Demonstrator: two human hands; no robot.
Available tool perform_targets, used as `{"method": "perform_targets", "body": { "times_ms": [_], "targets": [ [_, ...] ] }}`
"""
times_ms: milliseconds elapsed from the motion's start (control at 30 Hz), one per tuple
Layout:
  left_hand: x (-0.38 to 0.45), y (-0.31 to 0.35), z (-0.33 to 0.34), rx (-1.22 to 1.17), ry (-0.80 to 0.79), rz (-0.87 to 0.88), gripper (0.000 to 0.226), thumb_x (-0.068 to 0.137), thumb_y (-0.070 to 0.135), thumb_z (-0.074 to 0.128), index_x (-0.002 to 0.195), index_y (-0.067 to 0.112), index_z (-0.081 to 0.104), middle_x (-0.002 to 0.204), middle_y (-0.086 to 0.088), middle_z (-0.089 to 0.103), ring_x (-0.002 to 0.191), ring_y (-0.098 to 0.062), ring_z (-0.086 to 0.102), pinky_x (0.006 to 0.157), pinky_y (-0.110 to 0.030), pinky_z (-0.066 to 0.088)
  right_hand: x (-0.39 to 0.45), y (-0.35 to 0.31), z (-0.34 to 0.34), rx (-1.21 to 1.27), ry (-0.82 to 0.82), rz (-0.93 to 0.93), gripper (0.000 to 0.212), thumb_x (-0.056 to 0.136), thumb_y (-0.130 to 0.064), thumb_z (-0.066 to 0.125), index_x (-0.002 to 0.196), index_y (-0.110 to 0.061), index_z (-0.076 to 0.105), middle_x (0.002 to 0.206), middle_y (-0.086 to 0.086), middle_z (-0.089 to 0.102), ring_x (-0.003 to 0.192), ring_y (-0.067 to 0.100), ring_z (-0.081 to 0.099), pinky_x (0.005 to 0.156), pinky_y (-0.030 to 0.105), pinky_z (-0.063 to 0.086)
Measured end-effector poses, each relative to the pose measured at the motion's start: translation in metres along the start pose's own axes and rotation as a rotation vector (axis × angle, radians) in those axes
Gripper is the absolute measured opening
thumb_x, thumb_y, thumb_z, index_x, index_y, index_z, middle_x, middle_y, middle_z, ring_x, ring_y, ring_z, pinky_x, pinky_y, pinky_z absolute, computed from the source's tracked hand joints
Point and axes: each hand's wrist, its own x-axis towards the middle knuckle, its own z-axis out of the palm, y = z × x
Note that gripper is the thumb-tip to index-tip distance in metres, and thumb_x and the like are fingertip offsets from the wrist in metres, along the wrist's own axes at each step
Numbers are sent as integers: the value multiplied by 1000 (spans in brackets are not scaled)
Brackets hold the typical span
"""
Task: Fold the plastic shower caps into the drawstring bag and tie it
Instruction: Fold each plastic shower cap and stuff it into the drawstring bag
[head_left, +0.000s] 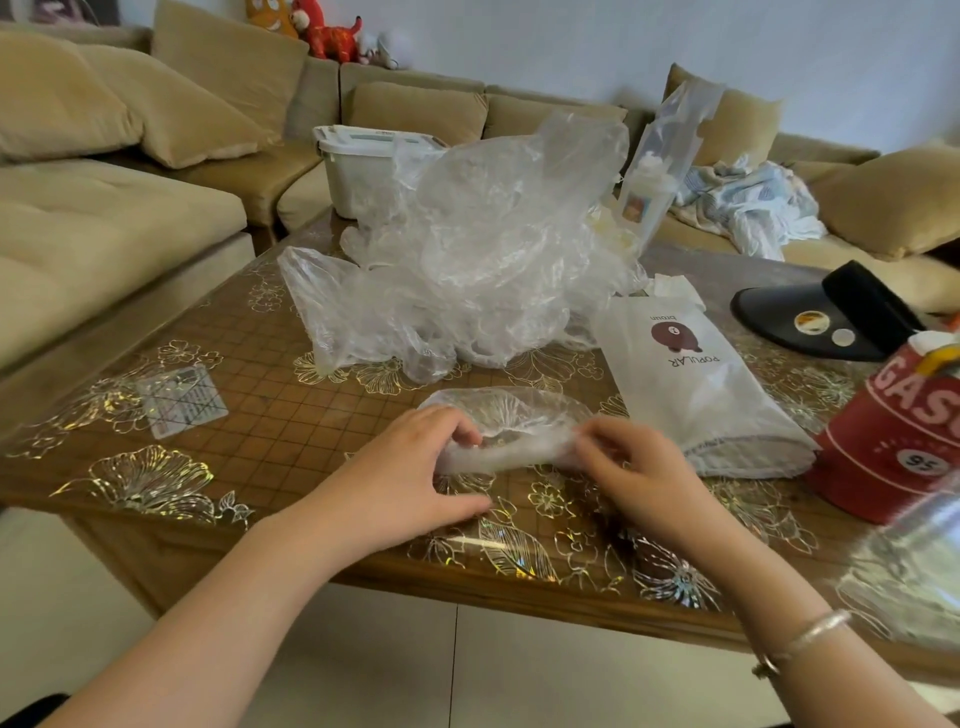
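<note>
Head view: left hand (415, 467) and right hand (631, 467) each pinched an end of one shower cap (511, 434) at 6 o'clock on the table (260, 415), likely to flatten it for folding. Drawstring bag (691, 384) lay at 3 o'clock, cord not discernible. Loose cap pile (467, 260) at 12; count unclear.

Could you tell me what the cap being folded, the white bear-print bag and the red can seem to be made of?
Shower cap: thin clear plastic film, glossy and crinkled; both hands' fingers pinch it.
Bear-print bag: matte white, soft-looking, probably fabric or frosted plastic; hard to tell.
Red can: likely painted metal, given its ribbed, shiny wall.
</note>
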Motion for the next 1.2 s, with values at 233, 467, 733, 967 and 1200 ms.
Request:
{"method": "perform_targets", "body": {
  "times_ms": [233,467,733,967,1200],
  "targets": [
    [23,-6,10,-155,287,-180,30,100,26,52,74,14,62,59,9,45,45,-2,37,49,-10,35,21,3,12,23,183,167,40,102,-39,43,73,-14,56,59,-6,49,43,1,36,45,12,34],
    [35,-6,16,-44,412,-253,39,101,33,49,67,14,49,57,5,41,47,-9,35,48,-26,26,23,-2,24,-219,158,-27,44,98,-52,40,72,-17,48,60,-3,47,53,13,42,62,23,27],
    [31,-3,19,313,405,-269,21,103,40,42,97,23,53,71,8,56,57,-8,53,50,-27,43,37,11,29,-315,231,80,29,100,-37,50,78,-18,47,61,-5,48,58,15,48,53,28,33],
    [31,-3,19,527,384,-281,38,103,47,34,130,20,40,75,8,58,60,-10,57,50,-26,45,42,8,31,-633,285,112,29,99,-49,45,102,-20,37,83,-9,53,67,17,57,52,31,46],
    [31,-6,18,468,442,-281,26,101,42,44,115,22,51,106,4,54,80,-12,54,66,-26,44,45,17,30,-319,330,32,23,91,-33,64,85,-13,56,101,0,48,91,18,50,79,30,44]
  ]
}}
